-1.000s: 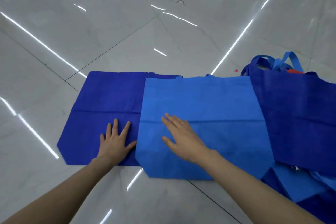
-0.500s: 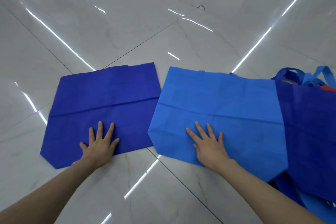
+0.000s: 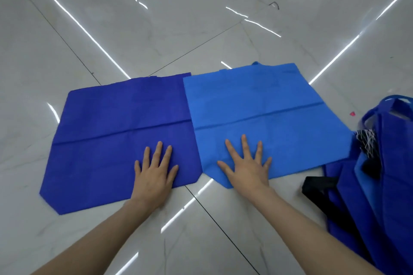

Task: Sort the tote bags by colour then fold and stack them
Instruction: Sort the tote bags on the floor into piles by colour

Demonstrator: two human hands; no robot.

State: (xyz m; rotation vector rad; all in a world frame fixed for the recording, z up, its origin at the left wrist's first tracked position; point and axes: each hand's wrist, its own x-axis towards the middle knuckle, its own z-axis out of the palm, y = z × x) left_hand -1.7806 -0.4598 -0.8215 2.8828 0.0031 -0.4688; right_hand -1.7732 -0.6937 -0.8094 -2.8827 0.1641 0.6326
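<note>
a dark blue tote bag (image 3: 111,140) lies spread flat on the glossy tiled floor (image 3: 156,29), and a light blue tote bag (image 3: 257,105) lies flat just to its right, their inner edges meeting; whether one overlaps the other cannot be told. each bag shows a crease across its middle. the left hand (image 3: 154,176) rests palm down on the near right part of the dark bag, its fingers (image 3: 158,152) straight and spread, gripping nothing. the right hand (image 3: 248,172) lies flat on the near left corner of the light bag, fingers (image 3: 244,147) splayed wide. at the right edge sits a heap of blue bags (image 3: 384,174) with a black strap (image 3: 317,187).
</note>
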